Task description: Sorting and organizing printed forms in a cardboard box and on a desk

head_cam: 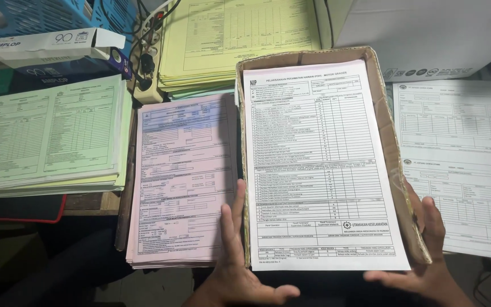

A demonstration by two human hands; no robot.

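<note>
Both open hands, left hand (240,267) and right hand (427,250), merely cradle the cardboard tray (390,142) low in frame, gripping nothing, so its white forms (319,165) may slide out.

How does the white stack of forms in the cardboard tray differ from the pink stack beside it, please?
The white stack sits inside a cardboard tray, held by the left hand and right hand; the pink stack lies bare, untouched. White is brightly lit, pink partly shadowed. Both are upright printed forms.
</note>
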